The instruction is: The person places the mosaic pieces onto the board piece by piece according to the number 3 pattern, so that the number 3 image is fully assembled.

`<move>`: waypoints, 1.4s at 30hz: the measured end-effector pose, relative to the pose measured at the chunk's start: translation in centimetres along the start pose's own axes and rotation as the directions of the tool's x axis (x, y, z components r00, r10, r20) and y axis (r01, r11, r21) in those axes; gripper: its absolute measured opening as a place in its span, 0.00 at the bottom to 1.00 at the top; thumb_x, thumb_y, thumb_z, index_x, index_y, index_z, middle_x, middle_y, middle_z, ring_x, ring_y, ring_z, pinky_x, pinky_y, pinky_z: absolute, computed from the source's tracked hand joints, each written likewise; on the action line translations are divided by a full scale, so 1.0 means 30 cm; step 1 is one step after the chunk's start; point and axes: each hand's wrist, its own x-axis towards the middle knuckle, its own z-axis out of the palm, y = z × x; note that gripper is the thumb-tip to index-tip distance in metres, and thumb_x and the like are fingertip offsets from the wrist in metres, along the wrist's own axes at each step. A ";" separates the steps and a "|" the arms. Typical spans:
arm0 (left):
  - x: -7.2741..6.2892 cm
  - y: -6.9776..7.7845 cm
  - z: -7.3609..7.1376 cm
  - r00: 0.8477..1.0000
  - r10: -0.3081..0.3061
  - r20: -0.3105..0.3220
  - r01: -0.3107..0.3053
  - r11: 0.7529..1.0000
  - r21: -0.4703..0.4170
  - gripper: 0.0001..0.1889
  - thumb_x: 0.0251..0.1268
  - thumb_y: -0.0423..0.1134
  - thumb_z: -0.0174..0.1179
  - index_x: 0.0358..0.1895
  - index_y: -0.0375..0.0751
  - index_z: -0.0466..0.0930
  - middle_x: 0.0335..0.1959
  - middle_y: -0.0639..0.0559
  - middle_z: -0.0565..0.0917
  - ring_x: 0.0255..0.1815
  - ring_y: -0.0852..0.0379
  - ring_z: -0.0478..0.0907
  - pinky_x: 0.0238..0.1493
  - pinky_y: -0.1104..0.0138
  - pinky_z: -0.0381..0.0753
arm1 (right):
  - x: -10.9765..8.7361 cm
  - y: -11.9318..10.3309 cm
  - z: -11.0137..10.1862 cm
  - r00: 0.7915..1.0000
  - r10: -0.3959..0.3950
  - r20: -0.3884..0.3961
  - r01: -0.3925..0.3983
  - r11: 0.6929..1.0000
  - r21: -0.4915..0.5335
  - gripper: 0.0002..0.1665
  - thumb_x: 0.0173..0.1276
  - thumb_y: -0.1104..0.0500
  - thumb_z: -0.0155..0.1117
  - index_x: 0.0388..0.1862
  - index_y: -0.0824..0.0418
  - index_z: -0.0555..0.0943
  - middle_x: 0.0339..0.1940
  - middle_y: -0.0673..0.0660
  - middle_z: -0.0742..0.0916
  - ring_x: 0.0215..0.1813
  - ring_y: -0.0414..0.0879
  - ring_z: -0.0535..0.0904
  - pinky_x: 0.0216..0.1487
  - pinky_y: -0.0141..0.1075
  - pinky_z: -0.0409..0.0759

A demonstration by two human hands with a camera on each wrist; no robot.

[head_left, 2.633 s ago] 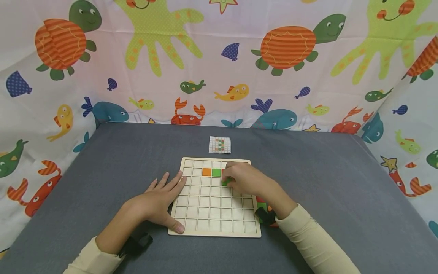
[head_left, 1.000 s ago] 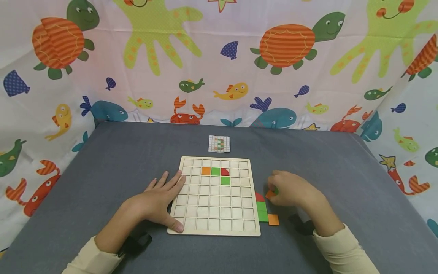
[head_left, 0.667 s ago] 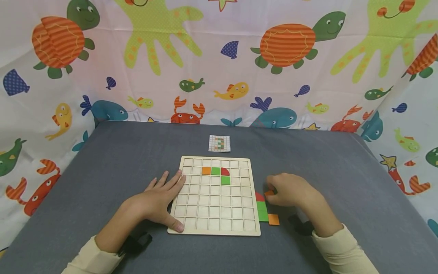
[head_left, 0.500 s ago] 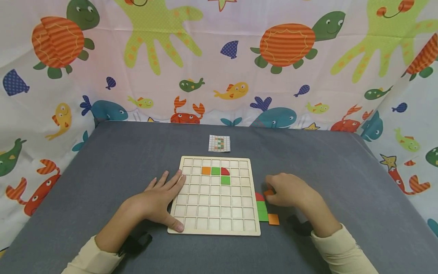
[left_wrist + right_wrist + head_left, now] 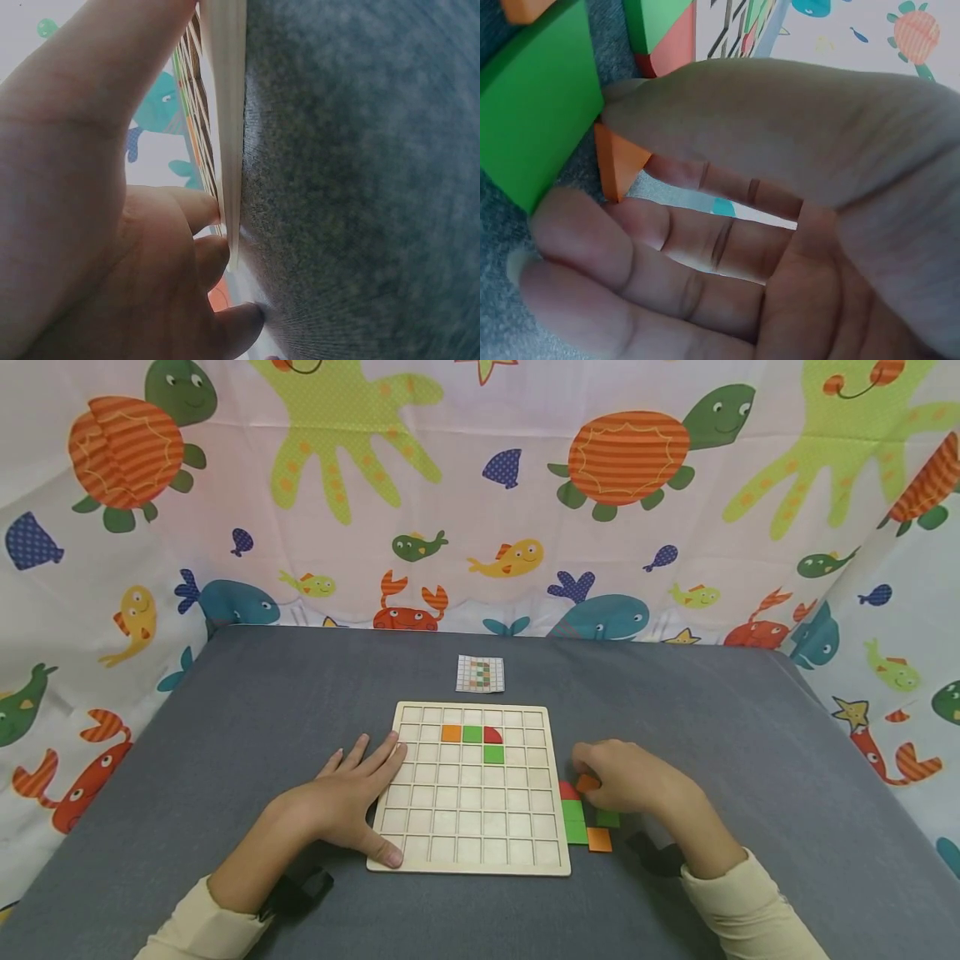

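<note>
My left hand (image 5: 348, 806) lies spread over the left edge of a wooden grid board (image 5: 471, 850), its thumb on the near left corner. In the board's cells sit an orange tile (image 5: 452, 733), a green tile (image 5: 472, 734) and a red quarter-round tile (image 5: 492, 736), with another green tile (image 5: 493, 755) below the red one. Right of the board, my right hand (image 5: 637, 777) pinches a loose orange tile (image 5: 588, 783) between thumb and fingers, low over the cloth. A loose green tile (image 5: 540, 105) shows close by its fingertips in the right wrist view.
Against the board's right side lie a red tile (image 5: 568, 791) and green tiles (image 5: 574, 822), with an orange tile (image 5: 599, 840) beside them. A small printed grid card (image 5: 480, 674) lies beyond the board on the grey cloth (image 5: 300, 693). A patterned curtain (image 5: 337, 560) stands behind.
After placing a green tile under the red one, my right hand has left the board for the loose tiles. It has lately shifted slightly left, uncovering a green tile. My left hand stays put.
</note>
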 end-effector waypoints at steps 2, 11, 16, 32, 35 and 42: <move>0.000 -0.001 0.000 1.000 0.000 0.000 0.000 1.000 0.000 0.75 0.32 0.77 0.72 0.82 0.41 0.42 0.82 0.43 0.39 0.79 0.32 0.32 0.71 0.35 0.37 | 0.001 0.001 -0.001 1.000 0.002 -0.004 -0.002 1.000 0.000 0.12 0.59 0.69 0.70 0.30 0.57 0.76 0.22 0.48 0.73 0.25 0.42 0.67 0.26 0.35 0.67; 0.004 -0.004 0.003 1.000 -0.001 -0.003 0.001 1.000 0.006 0.76 0.31 0.77 0.72 0.82 0.41 0.42 0.82 0.43 0.39 0.79 0.32 0.32 0.71 0.35 0.37 | 0.008 0.006 -0.005 1.000 0.013 0.000 -0.013 1.000 0.010 0.10 0.58 0.69 0.70 0.32 0.58 0.78 0.25 0.48 0.75 0.28 0.43 0.69 0.29 0.38 0.70; 0.005 -0.004 0.004 1.000 -0.004 -0.003 0.004 1.000 0.002 0.76 0.31 0.77 0.72 0.82 0.41 0.42 0.83 0.43 0.39 0.79 0.33 0.32 0.71 0.35 0.37 | 0.010 0.009 -0.004 1.000 -0.007 -0.011 0.007 1.000 0.017 0.11 0.57 0.70 0.70 0.33 0.58 0.79 0.25 0.49 0.76 0.28 0.43 0.69 0.29 0.37 0.70; 0.001 -0.001 0.005 1.000 0.015 -0.017 -0.015 1.000 0.003 0.75 0.32 0.76 0.73 0.82 0.39 0.43 0.82 0.41 0.40 0.79 0.31 0.32 0.71 0.34 0.37 | 0.009 0.005 0.000 0.994 -0.104 -0.041 0.106 0.993 0.052 0.12 0.58 0.69 0.71 0.33 0.56 0.78 0.29 0.48 0.77 0.32 0.42 0.71 0.32 0.36 0.72; 0.000 -0.003 0.004 1.000 0.012 -0.013 -0.012 1.000 0.001 0.75 0.33 0.76 0.73 0.82 0.39 0.43 0.82 0.42 0.40 0.79 0.32 0.32 0.71 0.34 0.37 | 0.011 0.002 0.002 0.994 -0.101 -0.046 0.103 0.994 0.038 0.12 0.58 0.69 0.72 0.32 0.56 0.78 0.29 0.48 0.77 0.32 0.42 0.70 0.32 0.36 0.72; 0.004 -0.010 0.003 1.000 0.010 -0.003 -0.010 1.000 0.001 0.74 0.33 0.76 0.72 0.82 0.41 0.42 0.82 0.44 0.39 0.80 0.33 0.31 0.71 0.35 0.36 | 0.014 0.001 0.006 0.992 -0.110 -0.069 0.111 0.994 0.010 0.11 0.57 0.68 0.72 0.32 0.57 0.79 0.30 0.48 0.77 0.32 0.41 0.71 0.33 0.35 0.73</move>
